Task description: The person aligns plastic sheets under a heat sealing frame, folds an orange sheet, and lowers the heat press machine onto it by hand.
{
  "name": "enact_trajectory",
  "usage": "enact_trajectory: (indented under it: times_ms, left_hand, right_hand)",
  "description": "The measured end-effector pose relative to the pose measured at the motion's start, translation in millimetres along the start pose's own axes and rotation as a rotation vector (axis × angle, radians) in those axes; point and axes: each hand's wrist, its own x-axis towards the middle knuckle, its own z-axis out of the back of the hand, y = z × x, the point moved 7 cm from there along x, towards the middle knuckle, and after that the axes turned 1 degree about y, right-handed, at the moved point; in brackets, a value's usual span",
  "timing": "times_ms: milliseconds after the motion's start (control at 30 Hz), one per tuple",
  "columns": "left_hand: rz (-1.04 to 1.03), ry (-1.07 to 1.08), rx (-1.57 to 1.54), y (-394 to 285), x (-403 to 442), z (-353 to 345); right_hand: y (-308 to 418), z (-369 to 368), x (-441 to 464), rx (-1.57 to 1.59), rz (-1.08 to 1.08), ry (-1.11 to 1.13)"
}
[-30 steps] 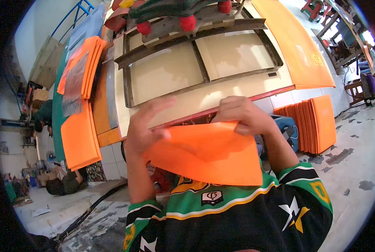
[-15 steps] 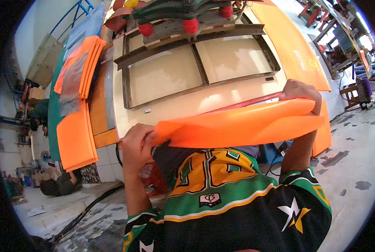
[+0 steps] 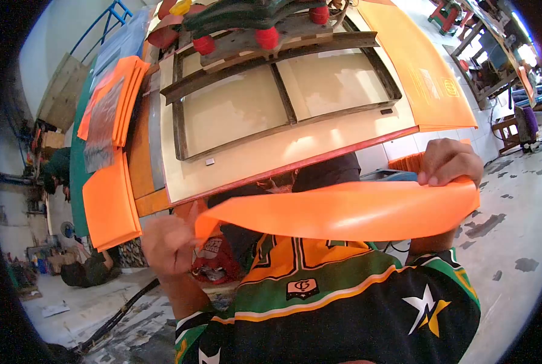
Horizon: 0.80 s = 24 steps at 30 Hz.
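An orange plastic sheet [image 3: 337, 209] stretches between my two hands, in front of my chest and below the near edge of the cream board. My left hand [image 3: 169, 242] is closed on its left end, slightly blurred by motion. At the right end, my right hand [image 3: 450, 162] pinches the upper edge between thumb and fingers. The sheet is bent lengthwise and glossy. Beyond it, a dark metal frame [image 3: 292, 109] lies on the cream board [image 3: 307, 142] of the machine, under a heavy press head with red round parts [image 3: 266, 37].
Stacked orange sheets [image 3: 110, 200] and a clear plastic piece [image 3: 104, 130] lie left of the board. More orange sheets [image 3: 425, 79] cover the right side. A person [image 3: 89, 267] is low at the far left. A wooden bench [image 3: 495, 60] stands far right.
The orange sheet has come toward my body, away from the board's near edge. My left hand has moved left and down, and my right hand has moved slightly right and down.
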Motion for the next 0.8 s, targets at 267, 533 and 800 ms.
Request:
enact_trajectory:
  times_ms: [267, 533, 800]
  left_hand:
    - [0.045, 0.224, -0.164, -15, 6, 9]
    - [0.294, 0.498, -0.099, 17, -23, 22]
    - [0.441, 0.183, -0.299, 54, -50, 41]
  right_hand:
    - [-14, 44, -11, 0.303, 0.041, 0.039]
    - [-2, 58, -11, 0.179, 0.14, 0.244]
    - [-10, 100, -31, 0.077, -0.068, -0.26]
